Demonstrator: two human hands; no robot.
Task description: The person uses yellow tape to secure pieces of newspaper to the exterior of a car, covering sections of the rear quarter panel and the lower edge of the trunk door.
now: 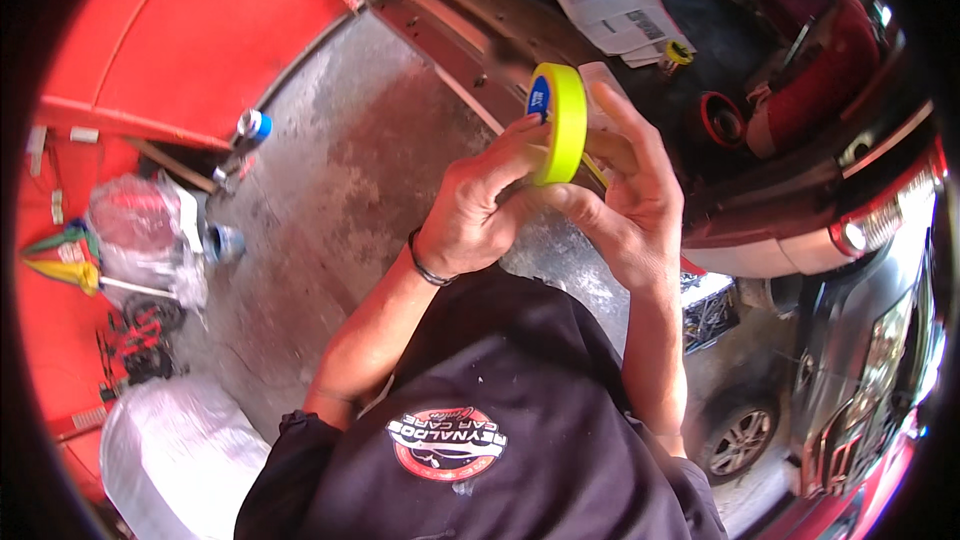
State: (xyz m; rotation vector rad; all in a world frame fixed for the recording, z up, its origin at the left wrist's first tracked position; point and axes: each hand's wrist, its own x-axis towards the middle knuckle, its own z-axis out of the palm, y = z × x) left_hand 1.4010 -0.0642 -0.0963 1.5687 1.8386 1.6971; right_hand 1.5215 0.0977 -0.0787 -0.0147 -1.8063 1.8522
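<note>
While the left hand (pixel 475 200) grips the tape (pixel 570 130), with fingers against the blue core, the right hand (pixel 640 200) curves round its far side, thumb at the lower rim. The hands come together there, and the yellow roll stands on edge between them, raised above the floor (pixel 340 160) beside the car's open back. A thin yellow strip shows by the right fingers; it may be the loose end, but they hide too much to be sure, and I cannot tell whether that hand is clamped on anything.

The hold looks light, so a slack left grip or a sharp tug could tip the roll out and send it down. A strip pulled unevenly could split or stick to itself.

Just beyond, papers (pixel 610 10) lie in the boot with a small yellow item (pixel 677 53) near their edge; a dropped roll might knock either. A tail light (pixel 880 220) sits farther right. Leftward, a can (pixel 254 126) stands near the red panel (pixel 200 40).
</note>
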